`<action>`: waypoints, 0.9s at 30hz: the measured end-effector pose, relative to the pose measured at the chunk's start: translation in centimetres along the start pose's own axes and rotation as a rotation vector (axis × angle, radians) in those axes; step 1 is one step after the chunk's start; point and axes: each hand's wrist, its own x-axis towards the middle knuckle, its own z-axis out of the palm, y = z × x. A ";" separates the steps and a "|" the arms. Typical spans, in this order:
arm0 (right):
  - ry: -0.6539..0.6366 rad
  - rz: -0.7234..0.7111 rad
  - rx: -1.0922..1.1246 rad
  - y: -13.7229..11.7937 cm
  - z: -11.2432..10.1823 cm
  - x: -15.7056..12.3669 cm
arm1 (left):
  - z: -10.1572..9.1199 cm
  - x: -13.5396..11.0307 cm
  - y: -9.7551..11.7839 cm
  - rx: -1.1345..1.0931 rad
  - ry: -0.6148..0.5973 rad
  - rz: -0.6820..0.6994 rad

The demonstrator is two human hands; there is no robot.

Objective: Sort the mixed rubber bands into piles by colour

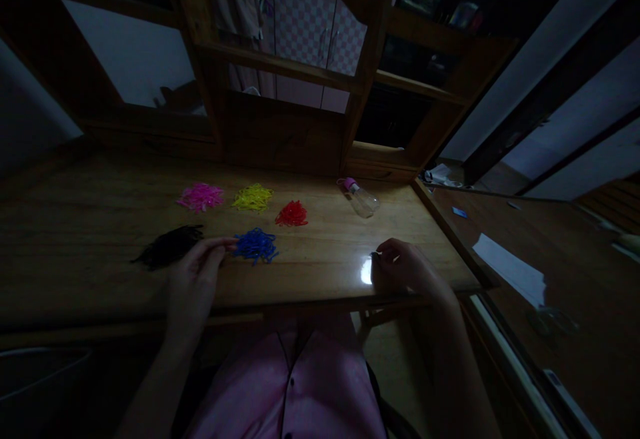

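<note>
My left hand is at the left edge of a pile of thin blue strips, thumb and fingers drawn together at the tips. Whatever is between them is too small and dim to make out. Just left of that hand lies a heap of thin black strips, partly behind it. Farther right, my right hand pinches a small dark piece just above a bright glare on the tabletop. Behind the blue pile lie separate piles of pink strips, yellow strips and red strips.
A clear bottle with a pink cap lies on its side on the wooden table. A wooden shelf unit with a mirror rises along the back edge. White paper lies on a brown surface to the right. The room is dim.
</note>
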 end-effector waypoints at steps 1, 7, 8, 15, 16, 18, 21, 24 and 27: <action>0.000 0.002 0.000 0.0 0.0 0.0 | 0.0 0.0 0.0 -0.006 -0.001 0.003; 0.009 0.014 -0.007 0.1 0.0 -0.4 | 0.0 0.0 -0.1 0.002 0.015 0.008; 0.013 0.003 -0.007 0.1 -0.1 -0.5 | 0.0 0.0 -0.1 0.004 0.016 0.005; 0.007 -0.036 0.007 0.3 -0.3 -0.9 | 0.1 0.1 -0.1 -0.003 0.014 0.009; 0.010 -0.042 0.009 0.2 -0.3 -1.0 | 0.1 0.1 -0.1 0.009 0.015 0.007; 0.016 -0.052 0.019 0.2 -0.3 -1.1 | 0.1 0.1 0.0 0.035 0.017 0.010; 0.041 -0.058 0.049 0.0 -0.5 -1.3 | 0.1 0.1 0.0 0.045 0.018 0.020; 0.092 -0.048 0.090 -0.9 -0.7 -1.3 | 0.1 0.0 0.0 0.030 0.014 0.018; 0.139 -0.059 0.161 -3.5 0.0 -1.0 | 0.2 0.0 0.0 0.025 0.017 0.012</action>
